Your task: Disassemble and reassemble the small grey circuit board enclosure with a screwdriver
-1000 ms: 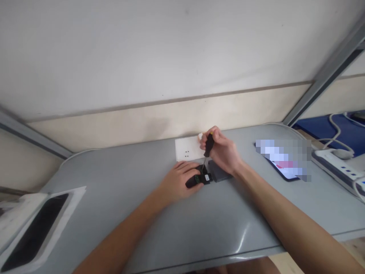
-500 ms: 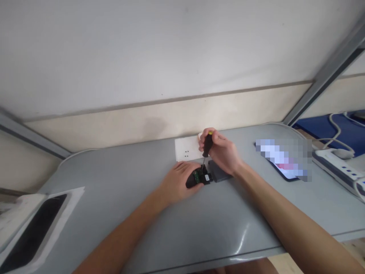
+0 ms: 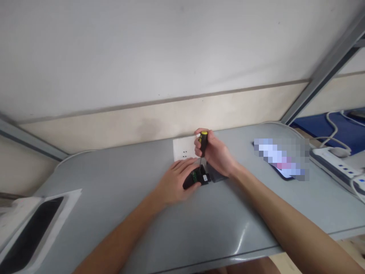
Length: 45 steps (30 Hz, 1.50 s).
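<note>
My left hand (image 3: 175, 180) curls round the left end of a small black device with a green circuit board (image 3: 194, 177), pressing it on the table. The device has a rounded dark end and a small white label. In my right hand (image 3: 215, 150) is a screwdriver (image 3: 203, 144) with a black and yellow handle, held nearly upright. Its thin shaft points down into the device; the tip is hard to make out. A flat dark grey piece (image 3: 218, 175) lies under my right wrist, partly covered. Behind the hands, several tiny dark screws (image 3: 184, 154) rest on white paper (image 3: 179, 144).
A phone with a lit, blurred screen (image 3: 276, 158) lies to the right on the grey table (image 3: 114, 182). Farther right is a white power strip (image 3: 336, 165) with cables. At the left edge, a dark flat object (image 3: 34, 232) rests on white sheets. A wall stands behind.
The screwdriver has turned more upright, its yellow end now facing me, and my right fingers have shifted round the handle. My left hand still holds the device. The view has moved slightly.
</note>
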{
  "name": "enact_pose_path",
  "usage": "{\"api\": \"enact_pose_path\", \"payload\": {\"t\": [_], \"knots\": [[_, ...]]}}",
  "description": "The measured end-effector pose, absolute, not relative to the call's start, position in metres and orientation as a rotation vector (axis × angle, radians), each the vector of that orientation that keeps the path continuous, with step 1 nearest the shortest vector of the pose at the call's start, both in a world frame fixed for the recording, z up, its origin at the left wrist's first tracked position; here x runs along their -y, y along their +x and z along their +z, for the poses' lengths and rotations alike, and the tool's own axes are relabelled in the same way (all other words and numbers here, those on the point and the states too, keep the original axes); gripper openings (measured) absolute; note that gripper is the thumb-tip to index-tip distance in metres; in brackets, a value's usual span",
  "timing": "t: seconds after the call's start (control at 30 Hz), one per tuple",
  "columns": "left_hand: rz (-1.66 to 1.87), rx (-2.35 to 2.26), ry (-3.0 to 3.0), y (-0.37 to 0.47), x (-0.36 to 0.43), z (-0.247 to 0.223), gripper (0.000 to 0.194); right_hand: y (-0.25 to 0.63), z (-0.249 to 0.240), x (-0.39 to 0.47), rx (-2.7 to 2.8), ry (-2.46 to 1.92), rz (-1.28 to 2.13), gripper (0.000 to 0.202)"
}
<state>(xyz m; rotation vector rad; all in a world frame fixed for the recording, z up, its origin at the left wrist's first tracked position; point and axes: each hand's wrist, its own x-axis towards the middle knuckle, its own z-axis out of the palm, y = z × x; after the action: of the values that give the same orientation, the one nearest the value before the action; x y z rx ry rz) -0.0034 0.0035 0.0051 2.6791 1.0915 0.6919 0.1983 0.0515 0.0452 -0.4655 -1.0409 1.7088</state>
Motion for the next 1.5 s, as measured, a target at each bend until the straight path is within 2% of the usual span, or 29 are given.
{"api": "enact_pose_path", "payload": {"t": [0.3,0.47,1.5], "knots": [[0.693,-1.071,2.635,-0.0017,-0.0034,0.0073,0.040,0.1985,0.0435,-0.0517,1.087,-0.433,1.618,0.019],[0.708,-1.065,2.604,-0.0020,-0.0026,0.0096,0.037,0.1973,0.0414,-0.0529,1.063,-0.408,1.689,0.024],[0.679,-1.137,2.569,-0.0013,-0.0028,0.0061,0.036,0.1932,0.0436,-0.0467,1.022,-0.424,1.685,0.023]]}}
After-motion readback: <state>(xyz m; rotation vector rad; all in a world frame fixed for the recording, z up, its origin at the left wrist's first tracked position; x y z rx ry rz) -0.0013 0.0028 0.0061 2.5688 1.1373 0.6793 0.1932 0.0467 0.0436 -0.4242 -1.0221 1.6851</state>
